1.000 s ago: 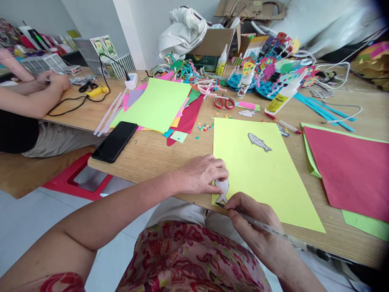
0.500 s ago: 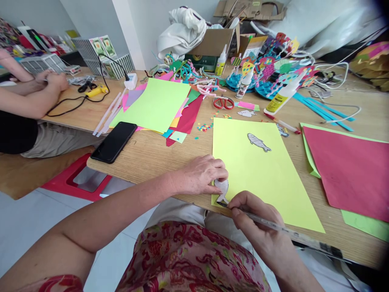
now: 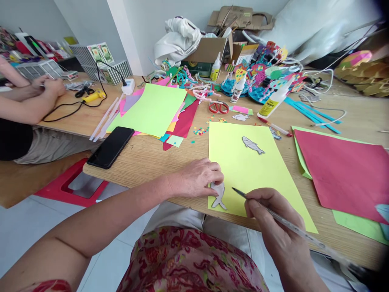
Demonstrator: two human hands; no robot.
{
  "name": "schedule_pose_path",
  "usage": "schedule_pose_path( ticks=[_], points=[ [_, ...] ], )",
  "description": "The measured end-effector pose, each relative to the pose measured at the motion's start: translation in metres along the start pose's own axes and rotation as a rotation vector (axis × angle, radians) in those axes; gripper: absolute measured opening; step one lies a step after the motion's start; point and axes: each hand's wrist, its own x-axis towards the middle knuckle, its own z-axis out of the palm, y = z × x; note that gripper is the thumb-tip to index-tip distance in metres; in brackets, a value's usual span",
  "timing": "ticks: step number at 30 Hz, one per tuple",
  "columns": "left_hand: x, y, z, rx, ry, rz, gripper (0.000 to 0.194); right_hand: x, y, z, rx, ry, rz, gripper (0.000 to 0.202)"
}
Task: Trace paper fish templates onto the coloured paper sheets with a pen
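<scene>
Near the front left corner of the yellow paper (image 3: 255, 178), my left hand (image 3: 199, 178) presses down a grey-white paper fish cutout (image 3: 218, 194). My curled fingers cover its upper end, while its tail points toward me. A pen (image 3: 273, 213) is pinched in my right hand (image 3: 276, 221), its dark tip raised just right of that fish. Farther up the same sheet lies a second paper fish (image 3: 253, 145), with dark outlines and stripes.
A phone (image 3: 111, 147) and stacked coloured papers (image 3: 152, 107) lie left. Red-handled scissors (image 3: 218, 107), glue bottles (image 3: 275, 99) and a white fish cutout (image 3: 240, 117) sit behind the sheet. Red paper (image 3: 343, 166) is at right. Another person's hands (image 3: 50, 84) are at far left.
My right hand has drawn the pen away from the fish's tail, up and to the right. The left hand stays on the cutout, and the view has shifted slightly.
</scene>
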Motion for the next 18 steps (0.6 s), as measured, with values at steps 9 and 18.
schedule_pose_path(
  ticks=[9,18],
  points=[
    [0.019,-0.002,-0.023,0.118,-0.218,0.104,0.031,-0.002,0.015,-0.006,-0.125,0.058,-0.049,0.016],
    [0.038,-0.005,-0.037,-0.148,-0.425,0.079,0.025,-0.006,0.011,-0.001,-0.066,0.06,-0.072,0.019]
  ],
)
